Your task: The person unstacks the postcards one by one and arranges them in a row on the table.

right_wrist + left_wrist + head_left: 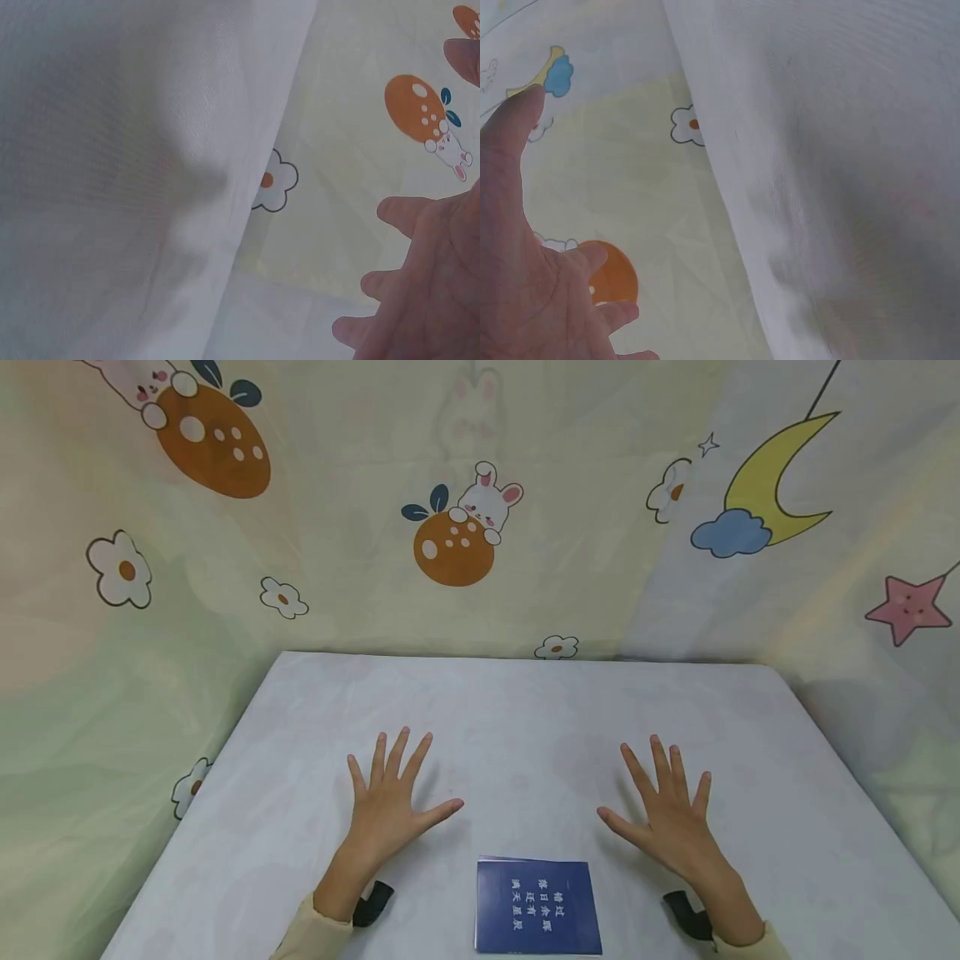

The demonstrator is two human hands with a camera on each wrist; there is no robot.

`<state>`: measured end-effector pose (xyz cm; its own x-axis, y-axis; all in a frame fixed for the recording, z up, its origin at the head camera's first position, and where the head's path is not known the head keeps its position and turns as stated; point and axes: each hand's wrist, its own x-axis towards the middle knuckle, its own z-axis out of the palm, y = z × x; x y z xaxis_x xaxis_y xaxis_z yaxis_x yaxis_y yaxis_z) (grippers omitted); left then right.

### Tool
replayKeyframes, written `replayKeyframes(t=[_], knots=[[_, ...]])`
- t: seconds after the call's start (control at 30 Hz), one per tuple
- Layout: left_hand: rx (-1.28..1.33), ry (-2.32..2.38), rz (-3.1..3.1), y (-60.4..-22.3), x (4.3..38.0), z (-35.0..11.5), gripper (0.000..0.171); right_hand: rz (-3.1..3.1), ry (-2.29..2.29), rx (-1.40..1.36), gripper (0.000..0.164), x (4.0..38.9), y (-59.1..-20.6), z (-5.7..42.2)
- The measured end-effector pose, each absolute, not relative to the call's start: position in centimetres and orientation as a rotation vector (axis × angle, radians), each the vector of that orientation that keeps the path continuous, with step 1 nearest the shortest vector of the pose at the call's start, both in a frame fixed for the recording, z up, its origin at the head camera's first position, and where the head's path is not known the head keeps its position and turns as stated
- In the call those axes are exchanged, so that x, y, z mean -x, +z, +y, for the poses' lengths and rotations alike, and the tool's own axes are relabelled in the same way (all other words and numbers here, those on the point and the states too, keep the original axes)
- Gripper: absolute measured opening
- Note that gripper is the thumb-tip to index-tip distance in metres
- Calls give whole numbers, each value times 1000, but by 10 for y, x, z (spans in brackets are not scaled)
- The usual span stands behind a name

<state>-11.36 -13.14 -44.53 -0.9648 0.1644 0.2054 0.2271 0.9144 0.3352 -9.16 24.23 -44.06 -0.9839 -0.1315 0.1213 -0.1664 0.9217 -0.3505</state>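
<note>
Both hands are held palm down over the white table, fingers spread wide, with nothing in them. The left hand [386, 814] is left of a dark blue booklet [537, 910], its thumb pointing inward. On the other side, the right hand [675, 827] mirrors it, thumb also turned inward. White writing runs down the booklet's cover, and a thin edge of another sheet or cover shows along its top. In the left wrist view the left palm [544, 307] faces the table; the right wrist view shows the right palm [435, 277] with its fingers apart.
The white-covered table [510, 735] ends at a printed cloth backdrop [337, 527] with rabbits, oranges, flowers and a moon. The cloth also runs down both sides. A black strap piece [372, 904] shows under the left wrist, and another black strap [687, 917] under the right.
</note>
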Motion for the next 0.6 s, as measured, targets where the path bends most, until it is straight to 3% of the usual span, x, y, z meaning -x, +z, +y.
replayKeyframes(t=[0.6], knots=[[441,-665,-2863,-449,111,-127,101,-2900,777,-282,93,91,-440,244]])
